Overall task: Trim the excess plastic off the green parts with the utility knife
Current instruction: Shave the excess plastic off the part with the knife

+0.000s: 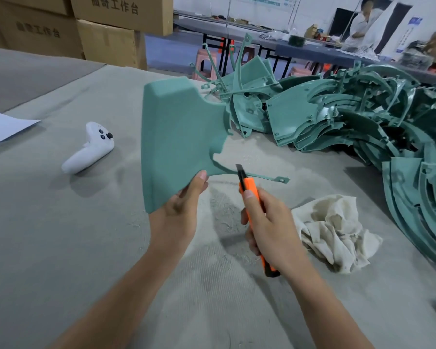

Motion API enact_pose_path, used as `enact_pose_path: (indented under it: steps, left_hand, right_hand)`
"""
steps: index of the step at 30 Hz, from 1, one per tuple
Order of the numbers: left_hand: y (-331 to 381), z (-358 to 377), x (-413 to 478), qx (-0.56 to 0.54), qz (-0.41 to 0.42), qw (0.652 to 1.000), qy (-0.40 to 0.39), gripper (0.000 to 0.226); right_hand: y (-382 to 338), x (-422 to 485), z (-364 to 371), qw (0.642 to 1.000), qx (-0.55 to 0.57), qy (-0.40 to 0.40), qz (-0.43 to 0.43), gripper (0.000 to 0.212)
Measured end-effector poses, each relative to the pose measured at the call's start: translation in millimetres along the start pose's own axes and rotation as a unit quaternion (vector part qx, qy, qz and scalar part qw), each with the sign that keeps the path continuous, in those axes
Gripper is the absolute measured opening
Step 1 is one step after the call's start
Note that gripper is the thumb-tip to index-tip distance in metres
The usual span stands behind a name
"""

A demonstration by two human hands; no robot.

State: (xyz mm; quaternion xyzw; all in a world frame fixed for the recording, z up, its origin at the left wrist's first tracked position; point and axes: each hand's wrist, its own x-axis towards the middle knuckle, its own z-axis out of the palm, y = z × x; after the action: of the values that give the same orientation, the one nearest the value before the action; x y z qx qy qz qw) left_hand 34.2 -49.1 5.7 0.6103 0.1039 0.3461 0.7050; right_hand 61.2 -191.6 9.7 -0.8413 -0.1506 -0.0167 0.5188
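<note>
Two hands work above the grey table (61,248). The left hand (179,207) pinches the lower edge of a green part (176,137) held up in the air. The right hand (269,227) grips the orange utility knife (249,187), its blade touching the thin strip (262,176) trailing from the part. More green parts (350,117) lie heaped far right. Open table spreads left around a white controller (91,149), and a crumpled rag (335,230) lies right of the knife. Closed cardboard boxes (106,39), contents hidden, read 工作台.

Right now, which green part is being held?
The broad green part gripped by the left hand, near the knife; the others lie in the pile on the right.
</note>
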Motion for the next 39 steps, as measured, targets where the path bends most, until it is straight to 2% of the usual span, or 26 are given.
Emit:
enact_pose_path:
  steps: [4, 7, 11, 14, 16, 19, 21, 24, 28, 30, 33, 36, 39]
  left_hand:
    - [2, 3, -2, -0.038, 0.004, 0.999, 0.024, 0.026]
    - [7, 4, -1, -0.049, 0.012, 0.998, 0.037, 0.037]
    - [7, 0, 5, -0.052, 0.013, 0.997, 0.050, 0.021]
    - [5, 1, 2, -0.039, 0.013, 0.998, 0.045, 0.017]
    - [1, 1, -3, -0.015, -0.010, 1.000, 0.023, 0.012]
    - [-3, -1, -6, 0.092, -0.030, 0.995, -0.005, 0.013]
    - [0, 2, -4, 0.060, -0.032, 0.998, -0.001, 0.012]
    - [4, 2, 1, -0.017, -0.005, 0.999, 0.039, 0.016]
    - [1, 1, 0, -0.031, -0.007, 0.999, 0.044, 0.013]
    - [-2, 1, -4, 0.001, -0.038, 0.999, 0.024, 0.007]
    - [-4, 0, -6, 0.136, -0.042, 0.990, -0.013, 0.026]
    - [-2, 0, -3, 0.085, -0.038, 0.996, -0.009, 0.027]
    - [-2, 1, 0, 0.060, -0.021, 0.998, 0.008, 0.017]
  right_hand:
    - [-3, -5, 5, 0.998, 0.026, -0.024, -0.045, 0.036]
    - [0, -2, 1, 1.000, 0.011, 0.006, -0.019, 0.037]
    - [9, 12, -16, 0.996, 0.002, 0.070, 0.050, 0.037]
    - [10, 13, -18, 0.995, -0.015, 0.085, 0.052, 0.037]
    - [3, 6, -6, 0.997, -0.034, 0.062, 0.020, 0.036]
    - [-8, -6, 13, 0.999, -0.015, 0.011, -0.044, 0.037]
    - [-10, -8, 17, 0.998, 0.017, -0.019, -0.053, 0.039]
    - [-2, 0, 5, 1.000, 0.020, 0.005, -0.008, 0.037]
    - [11, 14, -18, 0.996, -0.004, 0.057, 0.073, 0.037]
    - [7, 11, -13, 0.998, -0.015, 0.035, 0.056, 0.036]
    - [-4, -2, 7, 1.000, 0.014, -0.024, 0.000, 0.037]
    - [-11, -5, 12, 0.993, 0.095, -0.062, 0.010, 0.039]
    - [-13, 0, 0, 0.990, 0.113, -0.043, 0.077, 0.038]
